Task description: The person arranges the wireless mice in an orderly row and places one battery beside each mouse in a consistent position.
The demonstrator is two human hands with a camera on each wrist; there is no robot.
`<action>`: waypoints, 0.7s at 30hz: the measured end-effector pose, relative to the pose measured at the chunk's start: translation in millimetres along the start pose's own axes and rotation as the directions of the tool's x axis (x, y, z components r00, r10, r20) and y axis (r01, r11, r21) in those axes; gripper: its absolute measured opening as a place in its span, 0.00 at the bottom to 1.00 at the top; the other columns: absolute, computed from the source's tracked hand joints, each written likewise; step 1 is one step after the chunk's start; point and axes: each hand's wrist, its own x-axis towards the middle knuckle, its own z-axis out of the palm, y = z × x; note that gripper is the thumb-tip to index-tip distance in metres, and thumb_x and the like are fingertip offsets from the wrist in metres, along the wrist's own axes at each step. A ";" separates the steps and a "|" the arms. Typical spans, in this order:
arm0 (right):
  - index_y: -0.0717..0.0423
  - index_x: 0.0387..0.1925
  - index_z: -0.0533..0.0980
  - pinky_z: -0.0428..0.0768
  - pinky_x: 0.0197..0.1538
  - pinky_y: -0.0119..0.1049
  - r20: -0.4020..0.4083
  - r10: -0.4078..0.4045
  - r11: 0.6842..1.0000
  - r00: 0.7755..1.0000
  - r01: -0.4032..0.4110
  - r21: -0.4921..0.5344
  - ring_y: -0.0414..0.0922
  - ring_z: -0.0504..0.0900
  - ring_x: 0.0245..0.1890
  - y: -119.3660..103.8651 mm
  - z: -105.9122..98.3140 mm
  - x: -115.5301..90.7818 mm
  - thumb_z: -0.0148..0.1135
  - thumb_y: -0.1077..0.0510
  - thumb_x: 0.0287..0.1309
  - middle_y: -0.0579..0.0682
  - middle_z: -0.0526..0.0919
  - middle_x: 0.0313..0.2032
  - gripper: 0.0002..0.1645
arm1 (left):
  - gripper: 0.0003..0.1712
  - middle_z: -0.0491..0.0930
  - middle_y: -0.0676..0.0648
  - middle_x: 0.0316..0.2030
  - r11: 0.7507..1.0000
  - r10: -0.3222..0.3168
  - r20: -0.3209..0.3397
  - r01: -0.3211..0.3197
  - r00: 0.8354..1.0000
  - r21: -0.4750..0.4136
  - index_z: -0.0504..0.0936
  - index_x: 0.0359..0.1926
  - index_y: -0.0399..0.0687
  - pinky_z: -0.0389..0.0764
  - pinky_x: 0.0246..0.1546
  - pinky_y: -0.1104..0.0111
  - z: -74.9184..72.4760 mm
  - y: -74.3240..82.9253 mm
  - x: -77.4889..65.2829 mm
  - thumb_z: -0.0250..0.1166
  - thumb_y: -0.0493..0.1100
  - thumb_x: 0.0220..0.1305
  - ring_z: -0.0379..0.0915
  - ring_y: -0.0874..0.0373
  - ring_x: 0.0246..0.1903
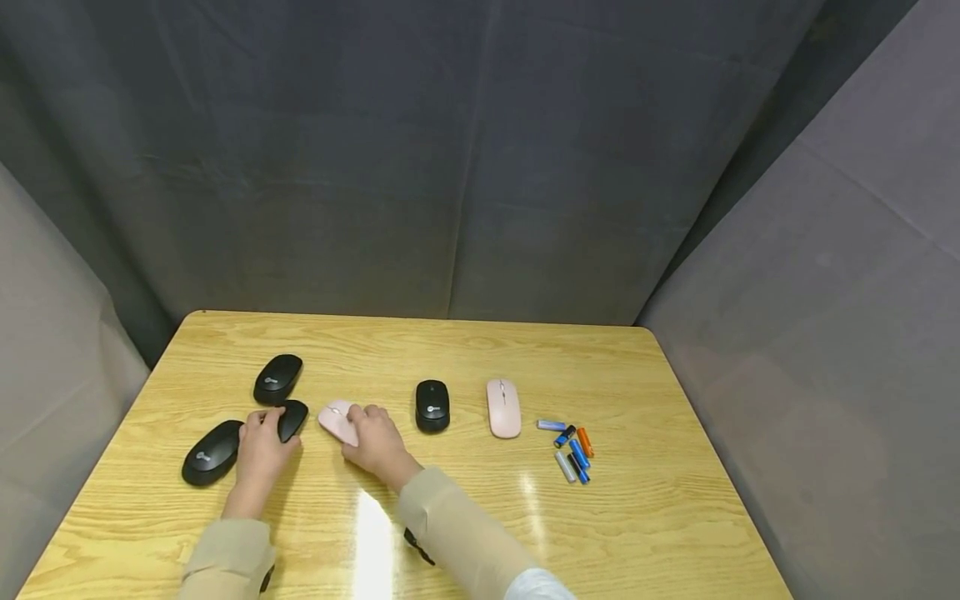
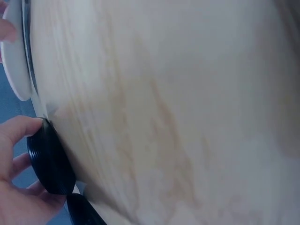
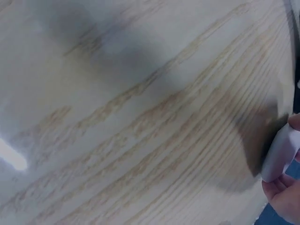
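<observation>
My left hand point(image 1: 262, 446) grips a black computer mouse point(image 1: 293, 419) between thumb and fingers. In the left wrist view that black mouse point(image 2: 50, 159) shows its ribbed side, with the thumb and fingertips on its edges. Just to the right, my right hand point(image 1: 377, 442) holds a pink mouse point(image 1: 337, 422), tilted to the left. The right wrist view shows the pink mouse point(image 3: 280, 153) pinched at its edges, a shadow beside it on the wood. Two more black mice lie by the left hand, one point(image 1: 213, 452) to its left and one point(image 1: 278, 378) behind it.
A black mouse point(image 1: 432, 406) and a second pink mouse point(image 1: 503, 408) lie right of the hands on the wooden table point(image 1: 637, 533). Several loose batteries point(image 1: 578, 454) are grouped farther right. Grey curtains point(image 1: 375, 167) stand behind and at both sides.
</observation>
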 end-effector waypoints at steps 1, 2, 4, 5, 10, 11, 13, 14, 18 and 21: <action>0.44 0.49 0.69 0.72 0.46 0.29 -0.002 0.007 1.000 1.000 -0.007 0.022 0.40 0.71 0.46 -0.1 -1.7 -1.2 0.64 0.46 0.49 0.47 0.73 0.48 0.25 | 0.31 0.59 0.25 0.54 1.000 0.001 0.000 -0.001 1.000 0.001 0.66 0.57 0.31 0.64 0.48 0.42 0.2 -0.4 -0.1 0.64 0.36 0.52 0.54 0.30 0.53; 0.44 0.49 0.69 0.72 0.45 0.29 -0.009 0.011 0.999 1.000 -0.011 0.042 0.40 0.71 0.46 -0.1 -3.6 -2.5 0.64 0.47 0.49 0.47 0.73 0.49 0.25 | 0.31 0.59 0.25 0.54 1.000 0.001 0.000 -0.001 1.000 0.003 0.66 0.57 0.31 0.64 0.48 0.42 0.3 -0.7 -0.4 0.64 0.36 0.52 0.54 0.30 0.52; 0.45 0.50 0.69 0.72 0.46 0.29 -0.030 0.013 0.996 0.999 -0.010 0.086 0.41 0.71 0.48 0.2 -8.8 -6.2 0.63 0.48 0.49 0.48 0.73 0.50 0.25 | 0.31 0.59 0.25 0.54 1.000 -0.002 0.002 0.002 1.000 0.003 0.66 0.57 0.31 0.64 0.48 0.42 0.7 -1.4 -0.2 0.64 0.37 0.52 0.54 0.30 0.52; 0.45 0.50 0.69 0.72 0.46 0.28 -0.046 0.011 0.994 0.999 -0.006 0.107 0.41 0.71 0.48 0.8 -11.7 -8.4 0.63 0.48 0.49 0.48 0.73 0.50 0.25 | 0.31 0.59 0.25 0.54 1.000 -0.005 0.005 0.005 1.000 0.001 0.66 0.57 0.30 0.64 0.48 0.42 0.8 -1.7 0.0 0.64 0.37 0.52 0.54 0.30 0.53; 0.47 0.52 0.69 0.73 0.46 0.30 -0.134 0.023 0.978 0.991 0.005 0.208 0.43 0.71 0.50 6.7 -25.3 -22.6 0.63 0.51 0.48 0.49 0.72 0.52 0.27 | 0.32 0.60 0.24 0.53 0.999 -0.020 0.010 0.021 1.000 -0.036 0.68 0.56 0.28 0.63 0.50 0.41 1.2 0.8 3.7 0.65 0.36 0.49 0.53 0.28 0.53; 0.47 0.52 0.69 0.74 0.46 0.30 -0.149 0.034 0.975 0.988 0.000 0.222 0.43 0.71 0.50 8.8 -27.3 -25.8 0.63 0.51 0.48 0.50 0.72 0.53 0.27 | 0.32 0.60 0.23 0.53 0.999 -0.017 0.010 0.018 1.000 -0.046 0.68 0.56 0.27 0.63 0.50 0.41 2.2 2.1 4.6 0.65 0.36 0.49 0.53 0.28 0.54; 0.48 0.53 0.69 0.75 0.45 0.32 -0.184 0.049 0.968 0.982 -0.002 0.251 0.45 0.71 0.50 13.6 -30.8 -32.4 0.63 0.52 0.48 0.52 0.71 0.53 0.28 | 0.32 0.61 0.23 0.53 0.998 -0.005 0.008 0.005 1.000 -0.062 0.69 0.55 0.26 0.64 0.50 0.42 5.5 6.1 5.8 0.65 0.36 0.48 0.53 0.27 0.54; 0.48 0.53 0.69 0.75 0.45 0.33 -0.194 0.061 0.965 0.979 -0.008 0.262 0.45 0.71 0.50 16.5 -32.2 -35.7 0.63 0.52 0.48 0.52 0.71 0.53 0.28 | 0.32 0.61 0.23 0.54 0.998 0.004 0.009 -0.004 1.000 -0.069 0.69 0.55 0.26 0.65 0.50 0.42 7.8 8.7 6.2 0.66 0.36 0.48 0.53 0.26 0.54; 0.49 0.54 0.68 0.76 0.45 0.36 -0.243 0.102 0.945 0.965 -0.017 0.327 0.47 0.71 0.50 30.7 -36.2 -48.9 0.63 0.54 0.47 0.54 0.70 0.53 0.29 | 0.32 0.62 0.24 0.53 0.995 0.048 -0.017 -0.049 0.999 -0.089 0.70 0.54 0.27 0.67 0.47 0.44 19.1 23.3 8.1 0.68 0.36 0.47 0.57 0.28 0.52; 0.49 0.55 0.67 0.76 0.47 0.39 -0.270 0.142 0.925 0.952 -0.030 0.380 0.48 0.71 0.51 43.4 -38.0 -59.5 0.64 0.56 0.46 0.55 0.69 0.53 0.31 | 0.32 0.65 0.26 0.51 0.992 0.079 -0.042 -0.083 0.996 -0.099 0.72 0.53 0.28 0.69 0.46 0.45 26.9 35.2 10.6 0.70 0.37 0.46 0.59 0.29 0.50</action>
